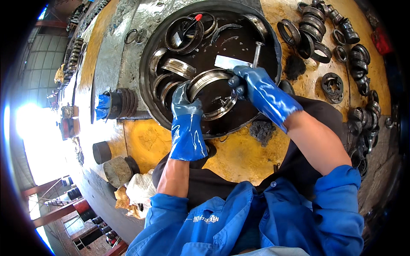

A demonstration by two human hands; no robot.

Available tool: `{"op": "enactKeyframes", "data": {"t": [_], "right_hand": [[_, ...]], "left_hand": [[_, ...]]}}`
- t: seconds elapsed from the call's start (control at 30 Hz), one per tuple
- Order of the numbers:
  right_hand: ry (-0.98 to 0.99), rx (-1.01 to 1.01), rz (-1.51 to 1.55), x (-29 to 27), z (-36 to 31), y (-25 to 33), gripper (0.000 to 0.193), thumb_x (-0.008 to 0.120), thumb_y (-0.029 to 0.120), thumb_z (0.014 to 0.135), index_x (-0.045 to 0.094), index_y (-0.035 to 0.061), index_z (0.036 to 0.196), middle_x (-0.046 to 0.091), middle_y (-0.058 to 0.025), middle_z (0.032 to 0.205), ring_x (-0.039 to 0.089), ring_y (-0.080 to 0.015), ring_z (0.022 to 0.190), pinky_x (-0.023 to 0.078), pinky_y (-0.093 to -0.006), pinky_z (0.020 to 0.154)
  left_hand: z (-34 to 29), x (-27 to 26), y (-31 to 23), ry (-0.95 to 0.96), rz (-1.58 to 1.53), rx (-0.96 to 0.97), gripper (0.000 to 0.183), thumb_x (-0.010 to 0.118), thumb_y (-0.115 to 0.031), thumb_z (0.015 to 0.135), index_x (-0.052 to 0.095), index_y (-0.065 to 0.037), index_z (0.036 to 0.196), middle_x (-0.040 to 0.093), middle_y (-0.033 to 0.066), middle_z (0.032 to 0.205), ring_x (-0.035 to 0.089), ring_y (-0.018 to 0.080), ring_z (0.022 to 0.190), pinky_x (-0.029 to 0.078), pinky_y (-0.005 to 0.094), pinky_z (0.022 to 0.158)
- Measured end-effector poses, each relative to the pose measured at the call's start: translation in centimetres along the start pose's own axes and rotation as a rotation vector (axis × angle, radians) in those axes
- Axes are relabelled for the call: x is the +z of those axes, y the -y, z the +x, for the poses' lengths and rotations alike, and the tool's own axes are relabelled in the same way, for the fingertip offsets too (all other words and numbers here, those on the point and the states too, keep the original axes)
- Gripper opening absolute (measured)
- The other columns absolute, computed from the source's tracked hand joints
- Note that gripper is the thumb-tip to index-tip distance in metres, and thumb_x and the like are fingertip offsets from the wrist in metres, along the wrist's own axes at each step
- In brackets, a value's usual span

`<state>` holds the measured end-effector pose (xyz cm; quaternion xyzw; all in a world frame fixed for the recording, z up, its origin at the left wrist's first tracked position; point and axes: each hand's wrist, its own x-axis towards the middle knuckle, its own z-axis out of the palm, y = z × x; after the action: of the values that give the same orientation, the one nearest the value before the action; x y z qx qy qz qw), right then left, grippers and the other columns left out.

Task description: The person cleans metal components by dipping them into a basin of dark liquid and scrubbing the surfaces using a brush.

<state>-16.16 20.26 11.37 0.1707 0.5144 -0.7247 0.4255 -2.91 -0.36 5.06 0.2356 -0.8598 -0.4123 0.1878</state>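
A wide metal ring (220, 113) with grooved, shiny walls is tilted over a round black tub (147, 100) of dark liquid. My left hand (184, 102), in a blue rubber glove, grips the ring's left side, thumb over the rim. My right hand (252, 83), gloved alike, is closed at the ring's right side around a scraper-like tool. The tool's flat metal blade (226, 62) points left, above the ring. A metal rod with a round head (258, 53) rises beside the right hand; the fingers hide whether it belongs to the tool.
Inside the tub lie more metal rings (178, 67) and a red-tipped tool (198, 17) resting across one ring. Stacked rings (314, 23) stand on the floor at the far right. Dark matted clumps (262, 131) lie near the tub; a cylinder (101, 152) stands left.
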Motion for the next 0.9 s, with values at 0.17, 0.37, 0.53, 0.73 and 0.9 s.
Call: {"op": "enactKeyframes", "data": {"t": [0.17, 0.37, 0.53, 0.73, 0.9], "right_hand": [[0.14, -0.126, 0.016, -0.3, -1.6, -0.3, 0.022, 0.061, 0.022, 0.098, 0.065, 0.0007, 0.102, 0.063, -0.0089, 0.065, 0.052, -0.0159, 0.045, 0.039, -0.0287, 0.04], [0.199, -0.141, -0.111, 0.2, -2.8, -0.2, 0.029, 0.058, 0.017, 0.1, 0.061, -0.0058, 0.117, 0.068, -0.0151, 0.07, 0.053, -0.0163, 0.042, 0.042, -0.0302, 0.038], [0.101, -0.1, -0.143, 0.3, -2.0, -0.3, 0.021, 0.059, 0.017, 0.1, 0.061, -0.0004, 0.111, 0.069, -0.0144, 0.07, 0.053, -0.0152, 0.04, 0.042, -0.0298, 0.036], [0.132, -0.133, -0.264, 1.8, -2.4, -1.3, 0.024, 0.065, 0.018, 0.097, 0.066, -0.0021, 0.11, 0.071, -0.0121, 0.07, 0.06, -0.0132, 0.045, 0.046, -0.0278, 0.039], [0.004, -0.071, -0.368, 1.3, -1.2, -1.2, 0.033, 0.059, 0.024, 0.1, 0.063, -0.0018, 0.12, 0.072, -0.0109, 0.071, 0.06, -0.0138, 0.044, 0.047, -0.0268, 0.04]], "left_hand": [[0.7, -0.7, -3.6, 0.018, -0.263, -0.223, 0.047, 0.073, 0.001, 0.073, 0.064, -0.002, 0.12, 0.068, 0.011, 0.109, 0.068, 0.0206, 0.099, 0.053, 0.0307, 0.091], [0.7, -0.6, -1.9, -0.037, -0.04, -0.149, 0.045, 0.072, 0.001, 0.073, 0.065, -0.002, 0.118, 0.068, 0.0116, 0.108, 0.068, 0.0217, 0.099, 0.054, 0.0316, 0.09], [0.9, -0.6, -1.0, -0.058, 0.102, -0.166, 0.051, 0.066, 0.004, 0.068, 0.066, -0.003, 0.119, 0.071, 0.0099, 0.109, 0.068, 0.0224, 0.103, 0.051, 0.0321, 0.097], [0.7, 0.6, -1.1, -0.035, 0.21, -0.211, 0.049, 0.069, 0.001, 0.071, 0.065, -0.004, 0.12, 0.07, 0.0134, 0.11, 0.068, 0.0251, 0.102, 0.053, 0.0337, 0.094], [0.3, 0.7, -4.3, 0.05, 0.091, -0.414, 0.053, 0.072, -0.001, 0.075, 0.062, -0.005, 0.127, 0.067, 0.0169, 0.12, 0.067, 0.0299, 0.11, 0.053, 0.0368, 0.098]]}}
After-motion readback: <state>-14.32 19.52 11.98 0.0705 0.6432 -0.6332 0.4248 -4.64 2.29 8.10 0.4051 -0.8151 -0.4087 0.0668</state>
